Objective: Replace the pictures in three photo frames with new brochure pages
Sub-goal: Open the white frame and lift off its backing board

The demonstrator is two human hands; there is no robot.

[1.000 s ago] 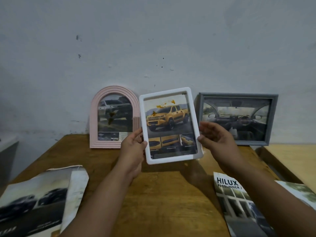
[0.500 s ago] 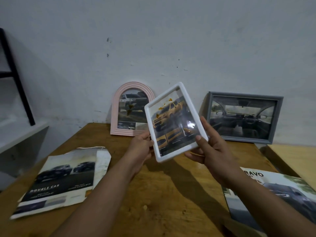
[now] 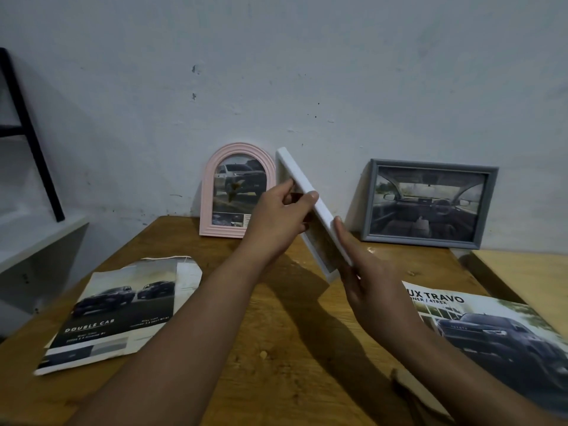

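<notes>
On the wooden table (image 3: 276, 333), both hands' grip holds the white frame (image 3: 310, 207) before the pink frame (image 3: 238, 192).

Pink arched frame (image 3: 237, 192); white frame (image 3: 310, 207); grey frame (image 3: 428, 202); brown wooden table (image 3: 276, 348).

Single head view, close, looking forward-down over table (image 3: 276, 348).
</notes>
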